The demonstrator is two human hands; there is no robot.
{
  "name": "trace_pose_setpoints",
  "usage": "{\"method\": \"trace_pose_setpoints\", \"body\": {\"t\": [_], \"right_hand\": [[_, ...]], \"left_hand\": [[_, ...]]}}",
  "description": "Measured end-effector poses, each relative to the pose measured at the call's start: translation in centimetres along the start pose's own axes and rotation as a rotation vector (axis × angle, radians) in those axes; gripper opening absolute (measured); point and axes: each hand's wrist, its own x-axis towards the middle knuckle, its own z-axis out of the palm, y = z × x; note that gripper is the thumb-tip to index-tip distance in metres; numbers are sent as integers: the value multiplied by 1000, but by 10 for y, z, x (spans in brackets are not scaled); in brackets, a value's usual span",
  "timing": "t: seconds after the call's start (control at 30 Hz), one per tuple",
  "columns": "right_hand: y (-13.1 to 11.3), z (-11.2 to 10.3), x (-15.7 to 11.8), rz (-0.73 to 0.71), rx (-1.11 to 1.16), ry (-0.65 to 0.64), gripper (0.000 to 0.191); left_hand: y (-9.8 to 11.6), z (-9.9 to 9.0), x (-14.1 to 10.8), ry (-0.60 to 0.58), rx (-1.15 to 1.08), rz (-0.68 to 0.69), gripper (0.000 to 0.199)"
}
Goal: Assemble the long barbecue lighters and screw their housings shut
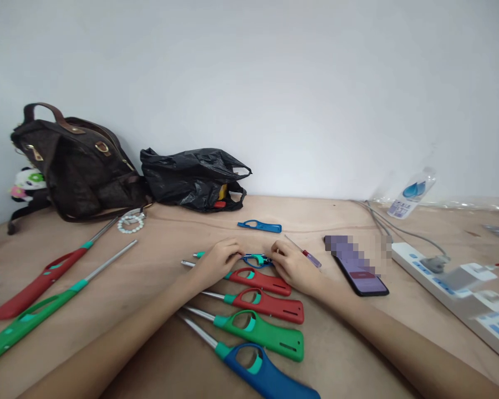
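Observation:
Both my hands are at an opened blue gas lighter (pixel 256 259), whose teal trigger and inner parts show between them. My left hand (pixel 220 259) has its fingers closed at the front end of this lighter; its tip sticks out to the left. My right hand (pixel 290 263) pinches at the rear end, and the fingertips partly hide what they grip. Beyond the hands lies the loose blue shell half (pixel 261 226). A screwdriver (pixel 311 257) with a purple handle rests just behind my right hand. Nearer to me are a red lighter (pixel 266 281), another red lighter (pixel 274 306), a green lighter (pixel 270 335) and a blue lighter (pixel 270 374).
At the left lie a long red lighter (pixel 37 291) and a long green lighter (pixel 29 324), with a bead bracelet (pixel 130 224) beyond. A dark backpack (pixel 83 172) and black plastic bag (pixel 187 180) stand by the wall. Rightward are a phone (pixel 360 271), power strip (pixel 444 288) and bottle (pixel 411 194).

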Motion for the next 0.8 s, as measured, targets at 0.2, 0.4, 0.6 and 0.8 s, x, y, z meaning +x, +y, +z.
{"method": "trace_pose_setpoints", "body": {"t": [0.2, 0.4, 0.6, 0.8], "right_hand": [[-3, -3, 4, -46, -174, -116, 30], [-6, -9, 5, -15, -172, -144, 29], [-5, -12, 6, 33, -33, -105, 30], [-1, -10, 5, 110, 220, -14, 26]], "left_hand": [[-3, 2, 0, -13, 17, 6, 21], [-4, 2, 2, -27, -18, -23, 20], [-2, 2, 6, -43, -15, -64, 21], [-2, 3, 5, -32, -6, -33, 22]]}}
